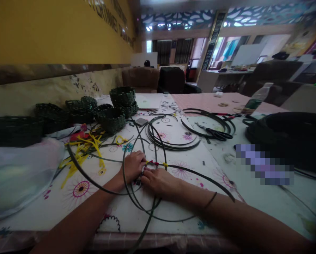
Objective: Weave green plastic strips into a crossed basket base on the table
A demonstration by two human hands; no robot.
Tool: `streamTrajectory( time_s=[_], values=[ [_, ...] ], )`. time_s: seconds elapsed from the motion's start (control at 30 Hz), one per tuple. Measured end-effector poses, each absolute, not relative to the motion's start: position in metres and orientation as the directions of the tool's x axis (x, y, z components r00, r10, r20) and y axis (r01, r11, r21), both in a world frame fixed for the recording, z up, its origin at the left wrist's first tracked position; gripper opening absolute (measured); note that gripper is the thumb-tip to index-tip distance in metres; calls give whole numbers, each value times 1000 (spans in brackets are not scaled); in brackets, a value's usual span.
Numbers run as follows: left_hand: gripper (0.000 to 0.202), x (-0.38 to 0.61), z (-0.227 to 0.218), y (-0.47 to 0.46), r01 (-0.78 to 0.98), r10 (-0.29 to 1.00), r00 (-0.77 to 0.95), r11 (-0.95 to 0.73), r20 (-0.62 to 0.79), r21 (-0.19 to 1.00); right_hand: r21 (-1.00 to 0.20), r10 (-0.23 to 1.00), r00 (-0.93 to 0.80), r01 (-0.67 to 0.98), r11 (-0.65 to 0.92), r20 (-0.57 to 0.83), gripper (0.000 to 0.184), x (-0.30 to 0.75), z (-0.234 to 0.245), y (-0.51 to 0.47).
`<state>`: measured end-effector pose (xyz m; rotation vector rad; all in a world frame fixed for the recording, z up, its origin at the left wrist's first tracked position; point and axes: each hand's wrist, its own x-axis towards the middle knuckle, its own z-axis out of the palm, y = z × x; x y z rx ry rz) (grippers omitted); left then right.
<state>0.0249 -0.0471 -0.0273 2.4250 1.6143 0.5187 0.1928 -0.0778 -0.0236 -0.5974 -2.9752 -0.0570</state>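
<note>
Both hands meet over a loose lattice of dark green strips (144, 141) near the middle of the table. Fingers of my left hand (133, 165) are curled closed on the strips from the left. From the right, my right hand (159, 180) pinches the same crossing, its thumb and fingertips close to the left fingers. Small red and yellow ties (165, 164) mark crossings just beyond my hands. Long strip ends curve out to both sides and toward the table's near edge. The exact spot between the fingertips is partly hidden.
Dark green woven baskets (110, 118) stand at the back left, by yellow strips (94, 144) and a clear plastic bag (23, 176). Coiled strips (174, 144), scissors (218, 134), a bottle (257, 98) and a large dark coil (287, 141) lie to the right.
</note>
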Motion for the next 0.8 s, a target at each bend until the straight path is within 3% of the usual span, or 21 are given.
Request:
streamTrajectory(
  time_s=[0.23,0.47,0.8],
  values=[
    [9,25,-28,-47,854,922,340,-385,184,350,-35,457,-885,456,889,90,18,192,-20,-80],
    [8,18,-28,-44,818,885,432,-466,175,338,-60,527,-829,526,849,188,13,192,-28,-85],
    [11,27,-36,-46,889,914,359,-397,191,230,-82,583,-807,577,812,92,18,187,-30,-85]
  ],
)
